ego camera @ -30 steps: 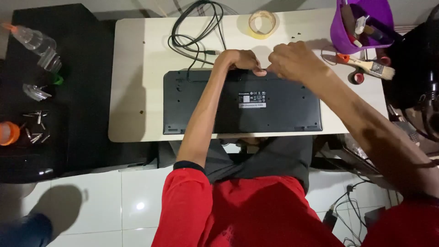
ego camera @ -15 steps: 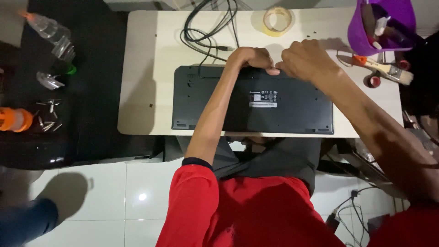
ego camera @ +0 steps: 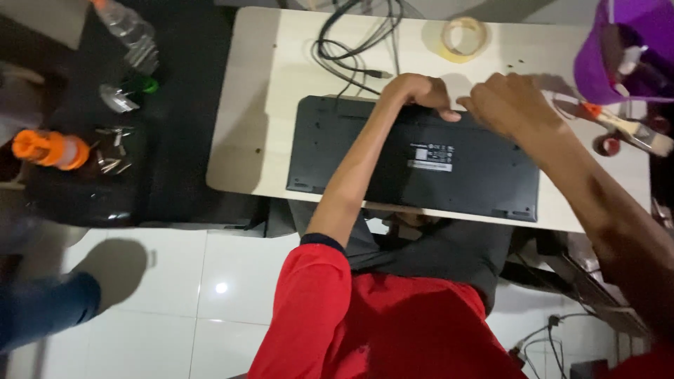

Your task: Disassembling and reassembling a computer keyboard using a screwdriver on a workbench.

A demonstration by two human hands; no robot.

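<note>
Left hand point(ego camera: 420, 92): fingers curled over far edge of black keyboard point(ego camera: 414, 158), gripping it. Right hand point(ego camera: 509, 105): knuckles bent at same far edge, just beside the left; grip cannot be told. Keyboard lies face down on pale table point(ego camera: 260, 112), with black cable point(ego camera: 351, 49), tape roll point(ego camera: 463, 38), purple tub point(ego camera: 621, 52) and paintbrush point(ego camera: 628, 128) nearby.

We note a ring of pale masking tape point(ego camera: 463, 38) beside coiled black cables point(ego camera: 354, 42) on the cream table point(ego camera: 246, 126); a purple plastic tub point(ego camera: 618, 49) at right; a clear plastic bottle point(ego camera: 130, 35) at left.
</note>
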